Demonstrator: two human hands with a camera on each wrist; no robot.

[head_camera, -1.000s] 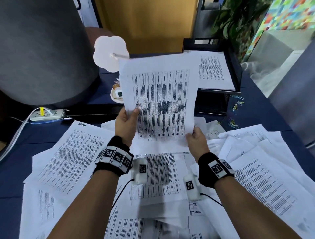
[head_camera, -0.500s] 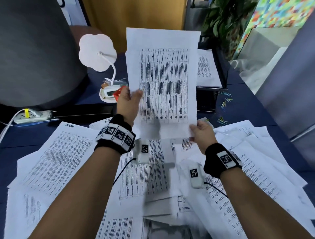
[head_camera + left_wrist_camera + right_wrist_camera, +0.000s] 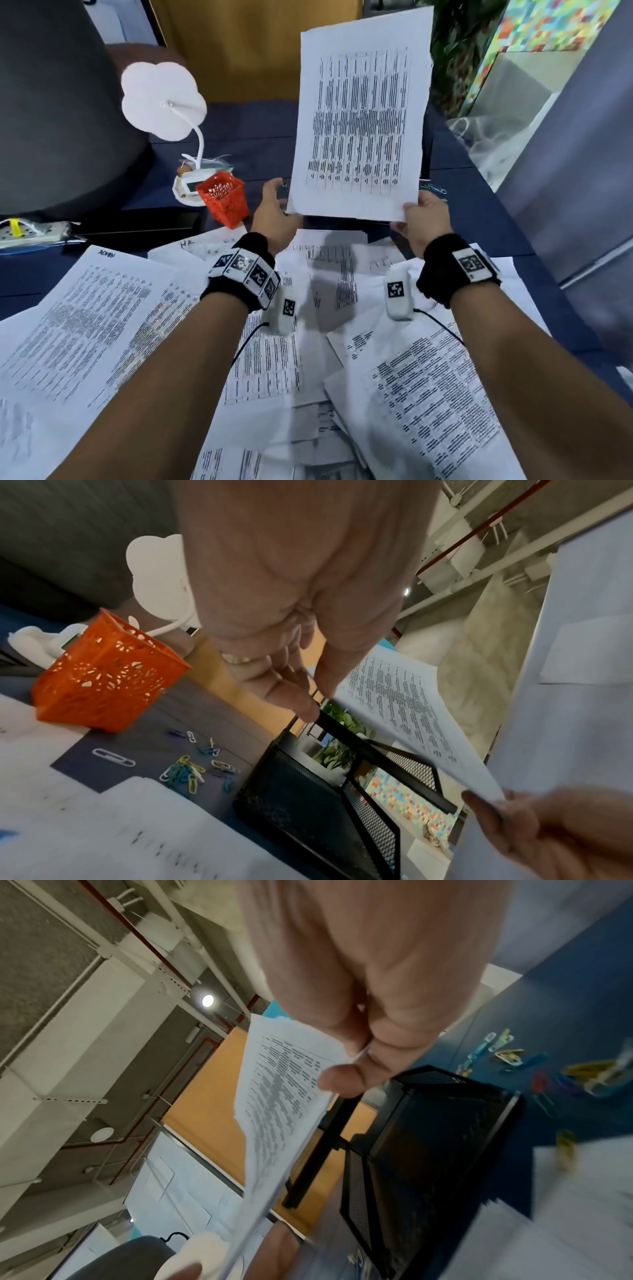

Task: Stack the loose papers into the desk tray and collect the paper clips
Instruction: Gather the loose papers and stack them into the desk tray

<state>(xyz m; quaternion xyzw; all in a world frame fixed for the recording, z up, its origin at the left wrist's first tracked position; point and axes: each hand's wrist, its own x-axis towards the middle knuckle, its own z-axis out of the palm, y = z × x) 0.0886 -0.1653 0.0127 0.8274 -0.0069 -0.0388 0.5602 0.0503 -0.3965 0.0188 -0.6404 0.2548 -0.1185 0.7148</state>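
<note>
While the right hand (image 3: 424,219) pinches the near right corner of a printed sheet (image 3: 359,116) between thumb and fingers, the page stands almost upright above the black mesh desk tray (image 3: 308,813) at the far side of the worktop (image 3: 246,144). That steep tilt probably lets the far edge lead into the tray. The left hand (image 3: 274,216) sits just beside the sheet's near left corner with relaxed fingers; its grip looks released, steadying the page at most, though contact cannot be told for certain. Many loose papers (image 3: 102,329) lie fanned across the near worktop, so the stacking seems far from done. Coloured paper clips (image 3: 192,769) lie scattered on the blue surface left of the tray, near an orange basket (image 3: 224,198), likely their container; more clips (image 3: 514,1056) lie right of the tray.
</note>
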